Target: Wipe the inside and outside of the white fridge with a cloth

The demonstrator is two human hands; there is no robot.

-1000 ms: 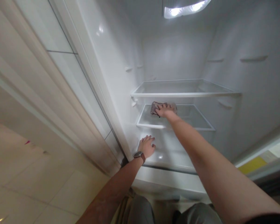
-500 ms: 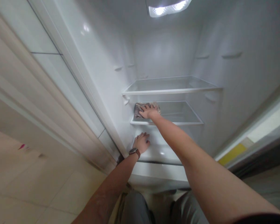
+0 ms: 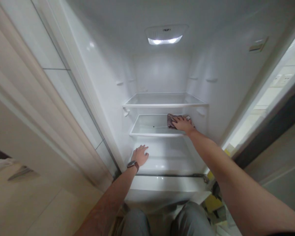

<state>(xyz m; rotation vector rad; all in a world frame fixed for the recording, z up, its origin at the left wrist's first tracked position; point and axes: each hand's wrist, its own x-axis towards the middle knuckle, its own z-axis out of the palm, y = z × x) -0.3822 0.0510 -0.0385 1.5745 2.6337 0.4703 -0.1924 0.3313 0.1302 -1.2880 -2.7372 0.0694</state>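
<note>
In the head view, a brown patterned cloth (image 3: 171, 122) is covered by the right hand (image 3: 184, 124), its fingers spread flat over it, toward the right end of the lower glass refrigerator shelf (image 3: 149, 134). The left hand (image 3: 140, 155), a wristwatch (image 3: 131, 164) strapped at its wrist, is held unclenched near the refrigerator's left wall (image 3: 108, 98); whether any surface is touched cannot be told. Light is given by a ceiling lamp (image 3: 165, 41).

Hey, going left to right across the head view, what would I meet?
White wall tiles, bare left hand, patterned grey-brown cloth under the bare right hand, small rectangular fitting at the upper right.
</note>
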